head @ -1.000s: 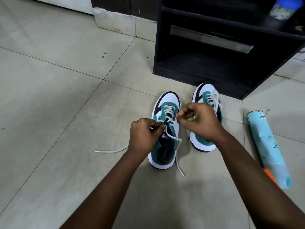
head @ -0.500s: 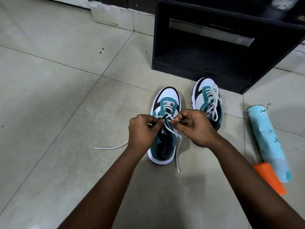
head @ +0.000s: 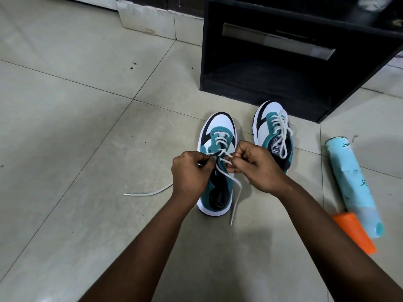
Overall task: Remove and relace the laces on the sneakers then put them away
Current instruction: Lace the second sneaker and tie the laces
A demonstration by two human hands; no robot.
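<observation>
Two teal, white and black sneakers stand side by side on the tiled floor. The left sneaker is laced only through its front eyelets. My left hand and my right hand hover over its middle, each pinching its white lace at the eyelets. One loose lace end trails down to the right of the shoe, the other lies on the floor to the left. The right sneaker is fully laced with a loose bow.
A black shelf unit with an open lower compartment stands just behind the shoes. A light blue cylinder lies on the floor at the right, with an orange object beside its near end.
My right hand has come down and left from above the right sneaker to meet my left hand over the left sneaker's eyelets. The view has shifted slightly.
</observation>
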